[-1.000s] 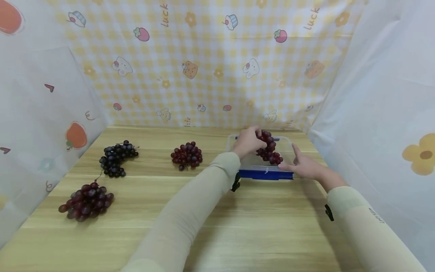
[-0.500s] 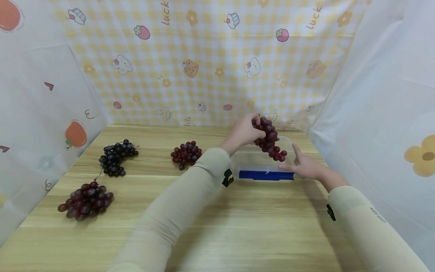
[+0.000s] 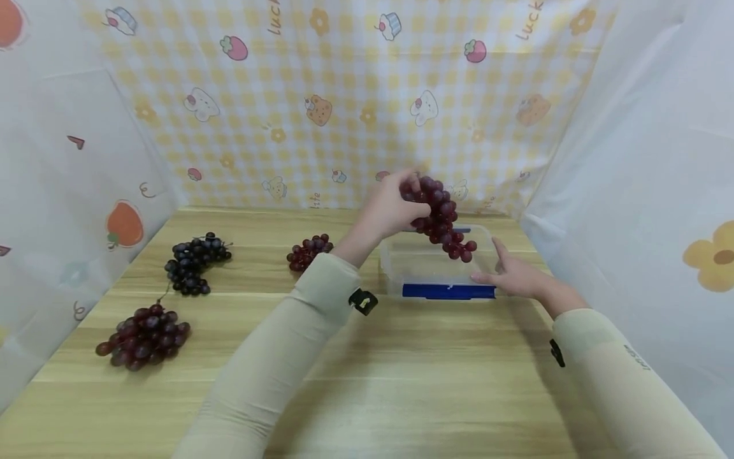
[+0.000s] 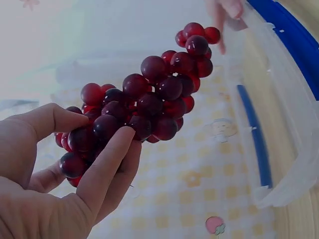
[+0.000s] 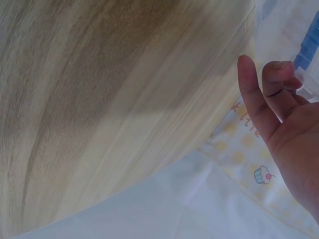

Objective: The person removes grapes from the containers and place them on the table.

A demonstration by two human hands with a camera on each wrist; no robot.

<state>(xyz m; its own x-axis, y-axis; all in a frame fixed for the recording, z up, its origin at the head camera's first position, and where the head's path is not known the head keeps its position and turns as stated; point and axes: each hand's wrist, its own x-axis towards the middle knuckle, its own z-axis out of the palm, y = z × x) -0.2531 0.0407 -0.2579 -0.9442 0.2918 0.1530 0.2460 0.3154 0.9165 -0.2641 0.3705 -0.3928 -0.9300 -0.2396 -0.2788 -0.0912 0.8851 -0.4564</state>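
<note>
A bunch of red grapes (image 3: 437, 213) hangs above the clear plastic food container (image 3: 395, 268), which has a blue clip on its front. My left hand (image 3: 387, 207) holds the bunch by its upper end. In the left wrist view, thumb and fingers (image 4: 112, 164) pinch the grapes (image 4: 149, 102), whose narrow end points away from the palm. At the container's right side, my right hand (image 3: 513, 275) grips the wall, thumb over the front corner. In the right wrist view, one finger of the right hand (image 5: 294, 129) is extended and others curl at the container's edge.
On the wooden table (image 3: 401, 382) lie a black grape bunch (image 3: 195, 261), a dark red bunch (image 3: 146, 338) at the left front, and a smaller red bunch (image 3: 309, 250) partly behind the left sleeve. A patterned cloth (image 3: 355, 83) stands at the back, with white sheets at both sides.
My left hand has lifted the red grapes up out of the container and moved them slightly left. The right hand has stayed at the container's right side.
</note>
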